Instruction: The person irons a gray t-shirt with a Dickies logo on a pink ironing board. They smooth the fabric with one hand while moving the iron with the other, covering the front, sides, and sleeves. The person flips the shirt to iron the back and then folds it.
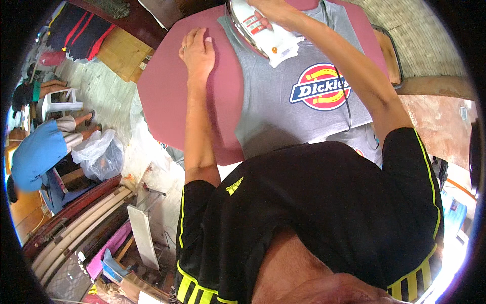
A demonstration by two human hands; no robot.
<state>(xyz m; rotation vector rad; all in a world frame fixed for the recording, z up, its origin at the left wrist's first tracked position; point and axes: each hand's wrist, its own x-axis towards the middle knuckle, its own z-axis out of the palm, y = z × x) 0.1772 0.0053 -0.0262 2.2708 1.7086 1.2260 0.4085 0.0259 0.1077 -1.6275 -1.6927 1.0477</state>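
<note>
My right hand (272, 11) grips a white clothes iron (263, 36) with a shiny metal edge at the far side of the board. The iron rests on a grey sleeveless shirt (268, 121) with a round red, yellow and blue printed emblem. Left of the shirt, my left hand (198, 57) lies on the maroon padded ironing surface (167, 91), fingers apart and holding nothing. A thin dark cord (346, 96) runs across the shirt under my right forearm. My fingers partly cover the iron's handle.
At the left, a person in a blue shirt (38, 152) sits beside a clear plastic bag (101, 154). A white stool (61, 101) and another person's legs are farther off. Long rolls (81, 228) lie at lower left. More grey fabric (362, 142) hangs at the board's near edge.
</note>
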